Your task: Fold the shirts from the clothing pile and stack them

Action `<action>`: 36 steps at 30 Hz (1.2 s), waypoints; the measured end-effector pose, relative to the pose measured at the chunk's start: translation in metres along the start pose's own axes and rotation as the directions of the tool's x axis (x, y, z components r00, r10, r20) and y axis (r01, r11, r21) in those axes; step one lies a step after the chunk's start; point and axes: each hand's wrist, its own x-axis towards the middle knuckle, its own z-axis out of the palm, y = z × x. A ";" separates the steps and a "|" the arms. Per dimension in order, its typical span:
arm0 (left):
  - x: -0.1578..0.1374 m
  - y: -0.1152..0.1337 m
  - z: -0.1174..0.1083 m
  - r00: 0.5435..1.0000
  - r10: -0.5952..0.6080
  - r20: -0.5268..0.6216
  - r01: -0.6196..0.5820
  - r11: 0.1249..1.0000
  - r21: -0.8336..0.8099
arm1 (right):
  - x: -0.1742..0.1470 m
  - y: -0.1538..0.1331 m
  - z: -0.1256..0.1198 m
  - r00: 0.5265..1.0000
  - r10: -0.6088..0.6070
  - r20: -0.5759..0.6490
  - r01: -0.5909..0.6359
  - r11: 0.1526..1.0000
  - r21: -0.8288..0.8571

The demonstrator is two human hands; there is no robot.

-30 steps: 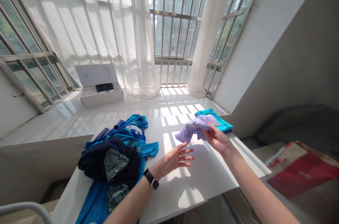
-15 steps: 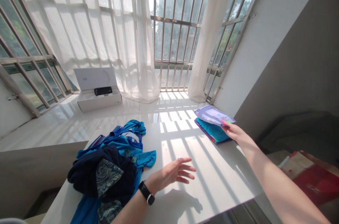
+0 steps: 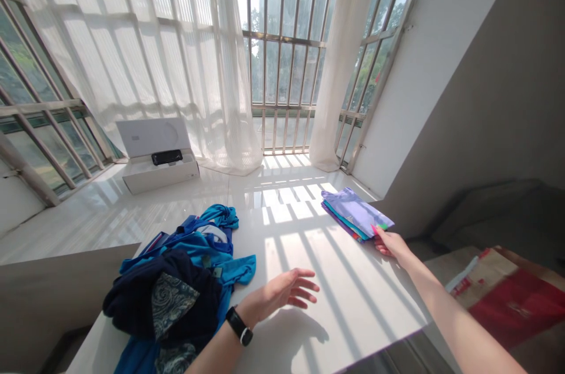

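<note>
A folded lavender garment [image 3: 353, 209] lies on top of a small stack, with turquoise and purple folded cloth [image 3: 344, 222] showing under its left edge. My right hand [image 3: 392, 244] pinches the stack's near right corner, thumb on the lavender layer. How many layers are in the pinch I cannot tell. My left hand [image 3: 285, 291] is held over the white table [image 3: 344, 303], fingers apart and holding nothing, with a black band on the wrist. Just left of it is a loose heap of blue clothes [image 3: 207, 244] with a dark navy patterned garment [image 3: 176, 297] on top.
An open white box [image 3: 159, 171] with a black device [image 3: 166, 157] in it stands on the sill at the back left. White curtains [image 3: 176, 68] hang before the barred windows. Beyond the table's right edge is a red and tan paper bag [image 3: 512, 297].
The lavender garment, which was raised at its near edge, now lies flatter on the stack. My right hand has come down with it. My left hand stays open over the table.
</note>
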 end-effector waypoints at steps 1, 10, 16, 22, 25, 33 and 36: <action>0.000 0.000 0.000 1.000 0.000 -0.006 0.000 1.000 0.006 | -0.001 0.002 -0.001 0.999 0.030 0.012 -0.030 0.999 -0.030; -0.004 0.002 0.002 1.000 0.016 -0.025 -0.013 0.995 0.095 | -0.016 0.005 0.013 0.994 0.107 0.006 -0.106 0.985 -0.137; 0.007 -0.012 -0.009 0.967 0.050 -0.248 0.032 0.948 0.315 | -0.065 0.044 -0.032 0.999 0.005 0.048 -0.004 1.000 -0.024; 0.015 -0.020 -0.013 0.939 0.154 -0.308 0.023 0.864 0.503 | -0.154 0.132 -0.079 0.943 -0.303 -0.137 0.258 0.927 -0.273; 0.015 -0.020 -0.012 0.947 0.181 -0.266 -0.016 0.852 0.524 | -0.177 0.152 -0.068 0.752 -0.654 -0.086 0.549 0.693 -0.467; -0.059 0.012 0.027 0.850 0.325 -0.415 0.011 0.777 0.630 | -0.174 0.170 -0.061 0.464 -0.875 0.138 0.795 0.343 -0.501; -0.113 0.013 0.036 0.596 0.556 -0.579 0.173 0.616 0.769 | -0.171 0.175 -0.064 0.447 -0.886 0.123 0.798 0.333 -0.502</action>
